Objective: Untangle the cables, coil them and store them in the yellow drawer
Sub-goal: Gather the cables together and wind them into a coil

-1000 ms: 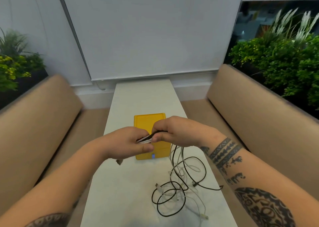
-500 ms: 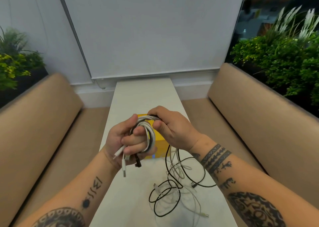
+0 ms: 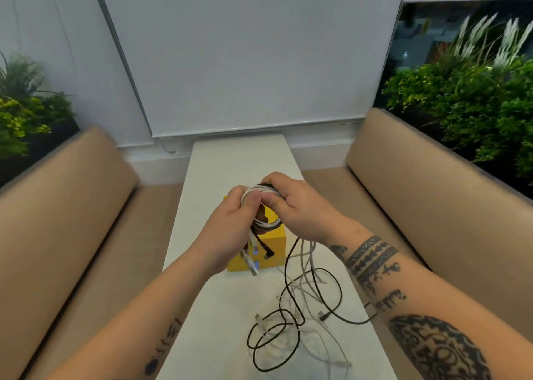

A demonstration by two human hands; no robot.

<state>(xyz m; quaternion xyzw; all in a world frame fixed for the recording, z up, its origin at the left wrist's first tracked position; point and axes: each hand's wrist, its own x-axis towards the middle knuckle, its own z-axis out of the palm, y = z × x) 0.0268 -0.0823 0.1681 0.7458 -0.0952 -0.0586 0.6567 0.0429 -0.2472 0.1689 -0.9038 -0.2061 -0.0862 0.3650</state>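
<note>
**Coil held upright between both hands over the yellow drawer**

The left hand [image 3: 227, 229] pinches the ring-shaped coil of white and black cables [image 3: 267, 225] at its upper left, thumb across the front strands. The right hand [image 3: 300, 209] grips the upper right edge with its fingers curled over the top. Half a second ago the loops sat wrapped round the left hand's fingers with its palm turned up. Now that hand has turned, and the coil stands free as a ring between the two hands.

The ring stands roughly upright, its open face toward the camera. Its white and black plug ends hang down from the lower left, in front of the small yellow plastic drawer box [image 3: 274, 247]. Black and white strands run from under the right hand down to the loose tangle of cables [image 3: 291, 322] on the white tabletop [image 3: 219, 307].
</note>
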